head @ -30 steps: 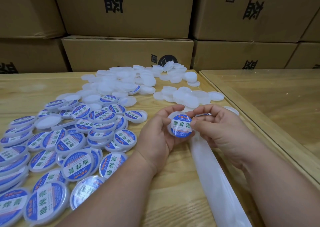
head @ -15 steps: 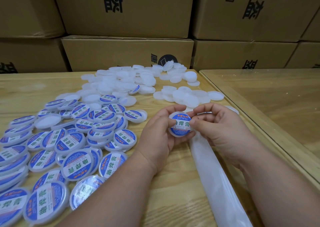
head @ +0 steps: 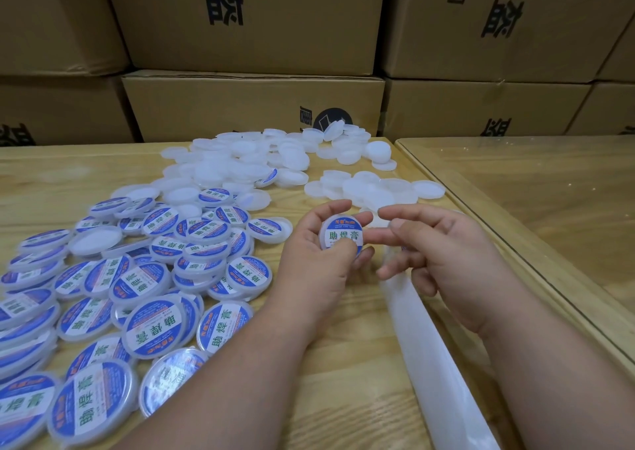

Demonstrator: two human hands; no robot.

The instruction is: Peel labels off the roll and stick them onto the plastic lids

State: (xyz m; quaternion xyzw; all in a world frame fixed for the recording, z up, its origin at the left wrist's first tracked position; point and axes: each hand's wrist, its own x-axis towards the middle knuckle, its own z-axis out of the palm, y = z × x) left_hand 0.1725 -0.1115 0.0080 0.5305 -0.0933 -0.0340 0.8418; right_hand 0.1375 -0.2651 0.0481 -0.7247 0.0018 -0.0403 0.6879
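storeroom: stacked cartons (head: 252,20) behind table (head: 357,363)

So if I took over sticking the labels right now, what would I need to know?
Left hand: holds one labelled lid, thumb on its lower edge.
Right hand: fingers loose, beside the lid, holding nothing.
Backing strip: runs along the table under the right hand; the roll itself is out of sight.
Done: labelled lids heaped on the left.
Left: plain white lids piled at the far side.
Probably next: drop the held lid on the labelled heap and take a plain one.
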